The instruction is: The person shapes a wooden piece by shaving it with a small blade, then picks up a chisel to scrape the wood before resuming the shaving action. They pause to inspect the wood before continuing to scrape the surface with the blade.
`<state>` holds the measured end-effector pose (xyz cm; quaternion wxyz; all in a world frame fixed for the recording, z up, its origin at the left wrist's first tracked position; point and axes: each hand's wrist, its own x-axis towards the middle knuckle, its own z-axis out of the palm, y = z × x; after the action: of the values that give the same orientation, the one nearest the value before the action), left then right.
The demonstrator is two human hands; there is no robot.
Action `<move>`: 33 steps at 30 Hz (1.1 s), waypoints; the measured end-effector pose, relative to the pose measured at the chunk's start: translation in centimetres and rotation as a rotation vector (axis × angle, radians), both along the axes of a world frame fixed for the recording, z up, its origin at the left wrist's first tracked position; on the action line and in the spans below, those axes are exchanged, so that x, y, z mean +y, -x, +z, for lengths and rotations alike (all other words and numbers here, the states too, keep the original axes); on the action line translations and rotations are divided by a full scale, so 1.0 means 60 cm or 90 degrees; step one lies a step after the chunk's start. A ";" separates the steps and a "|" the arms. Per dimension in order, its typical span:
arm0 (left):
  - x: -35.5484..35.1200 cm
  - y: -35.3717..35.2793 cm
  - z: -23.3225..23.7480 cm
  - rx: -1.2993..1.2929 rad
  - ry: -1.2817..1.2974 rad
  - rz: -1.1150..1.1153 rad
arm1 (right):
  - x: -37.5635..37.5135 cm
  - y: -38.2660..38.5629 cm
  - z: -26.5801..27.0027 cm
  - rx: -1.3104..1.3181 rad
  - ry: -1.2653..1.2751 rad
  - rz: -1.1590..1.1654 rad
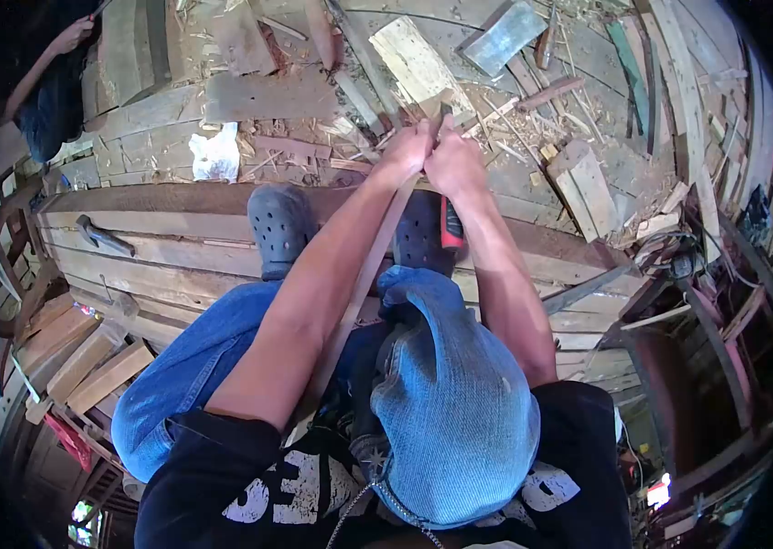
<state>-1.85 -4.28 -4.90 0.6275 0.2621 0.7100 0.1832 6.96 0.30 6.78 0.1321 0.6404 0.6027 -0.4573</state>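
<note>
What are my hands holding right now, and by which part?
Left hand: a long wooden strip, near its far end. Right hand: apparently a red-and-black tool, forward of its exposed end; the exact grip is hidden.

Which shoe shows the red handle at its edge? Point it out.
The right shoe: in this view the red handle overlaps its outer edge, whereas the left shoe shows apart from it.

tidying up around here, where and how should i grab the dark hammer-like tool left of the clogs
Probably by the handle of the dark hammer-like tool, near its free end, coming from above on the side of the left clog. It lies on the planks with its bulkier head farther left and its slim handle pointing toward that clog.
</note>
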 end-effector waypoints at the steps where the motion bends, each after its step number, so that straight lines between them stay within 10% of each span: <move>1: 0.002 0.000 -0.012 -0.069 0.001 0.053 | 0.004 -0.001 0.003 0.003 -0.004 0.012; 7: 0.024 0.014 0.058 -0.073 0.074 0.087 | 0.007 -0.009 -0.023 -0.020 -0.027 0.070; 11: 0.018 0.013 0.052 -0.382 0.153 0.260 | 0.014 -0.011 -0.017 0.014 0.057 -0.025; 33: -0.002 -0.004 0.006 -0.124 0.015 0.161 | -0.001 0.005 -0.002 0.000 -0.055 0.045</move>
<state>-1.60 -4.38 -4.56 0.6681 0.1440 0.6755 0.2769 6.64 0.22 6.69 0.1206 0.6238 0.6443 -0.4257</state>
